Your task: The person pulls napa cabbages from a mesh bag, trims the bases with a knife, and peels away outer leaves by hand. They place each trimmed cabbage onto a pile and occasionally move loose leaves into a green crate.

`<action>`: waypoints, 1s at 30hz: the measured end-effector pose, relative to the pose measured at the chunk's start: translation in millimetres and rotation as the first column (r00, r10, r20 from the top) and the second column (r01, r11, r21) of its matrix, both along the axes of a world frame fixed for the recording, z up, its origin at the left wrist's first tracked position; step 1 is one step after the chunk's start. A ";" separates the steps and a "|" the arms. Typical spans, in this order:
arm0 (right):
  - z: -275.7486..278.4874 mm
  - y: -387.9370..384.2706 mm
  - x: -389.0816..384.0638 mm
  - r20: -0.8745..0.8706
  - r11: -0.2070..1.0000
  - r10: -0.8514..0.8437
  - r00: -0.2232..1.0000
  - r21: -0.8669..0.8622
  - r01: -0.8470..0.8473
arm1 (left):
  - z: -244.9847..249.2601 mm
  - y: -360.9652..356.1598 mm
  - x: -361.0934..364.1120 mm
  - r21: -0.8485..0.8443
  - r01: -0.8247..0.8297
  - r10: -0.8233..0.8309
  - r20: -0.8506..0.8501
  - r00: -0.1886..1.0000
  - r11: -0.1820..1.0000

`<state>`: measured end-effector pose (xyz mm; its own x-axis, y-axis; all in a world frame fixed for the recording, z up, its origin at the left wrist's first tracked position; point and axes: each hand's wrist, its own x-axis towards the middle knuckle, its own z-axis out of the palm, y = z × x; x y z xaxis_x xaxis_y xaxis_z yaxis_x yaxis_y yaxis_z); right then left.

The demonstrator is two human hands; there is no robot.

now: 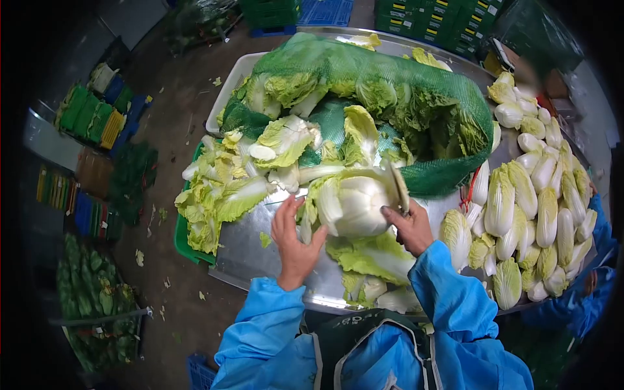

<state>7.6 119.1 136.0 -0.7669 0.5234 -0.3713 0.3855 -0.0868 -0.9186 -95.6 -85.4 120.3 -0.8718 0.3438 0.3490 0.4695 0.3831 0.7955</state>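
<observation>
Chinese cabbage held above the middle of the metal table, pale base turned toward the wearer, outer leaves at its left side. Left hand: fingers spread and slightly bent, thumb well apart from them; thumb tip and fingertips lie close by the cabbage's left side — contact cannot be confirmed. Right hand: thumb extended against the right edge of the base, remaining fingers bent and partly hidden, so their closure cannot be told. A thin, flat object stands upright between right thumb and cabbage side; its kind is unclear. Directly below the cabbage, loose leaves lie on the table near its front edge. Beyond the hands, a green mesh bag lies across the table, its mouth facing the wearer, whole heads and leaves inside. To the left, a heap of trimmed leaves over a green crate; a white tray behind. To the right, many pale cabbages piled close together — a co-worker's blue sleeve at that far edge.
</observation>
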 end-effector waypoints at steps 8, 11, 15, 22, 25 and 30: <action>-19.0 -4.3 15.4 -0.111 0.981 -0.163 0.980 0.091 0.173 | -1.2 -2.0 0.0 0.022 0.262 -0.262 0.182 0.948 0.965; -46.2 35.7 29.2 0.043 0.971 -0.226 0.973 0.088 0.221 | -21.5 -46.5 9.5 0.107 0.201 -0.227 0.371 0.901 0.974; -56.6 30.1 32.1 0.004 0.929 -0.369 0.929 -0.039 0.369 | -26.0 -71.1 26.2 0.298 -0.105 -0.195 0.814 0.546 0.949; -38.6 79.0 21.1 -0.082 0.785 -0.619 0.782 -0.032 0.618 | -82.0 -119.7 54.4 0.466 -0.382 -0.460 0.881 0.116 0.798; -49.7 113.7 42.4 -0.051 0.848 -0.529 0.847 0.007 0.530 | -68.3 -119.6 61.6 0.575 -0.579 -0.549 0.799 0.246 0.577; -44.1 33.7 60.1 -0.045 0.728 -0.073 0.996 0.680 0.084 | -55.2 -100.9 43.7 0.708 -0.546 -0.572 0.696 0.434 0.447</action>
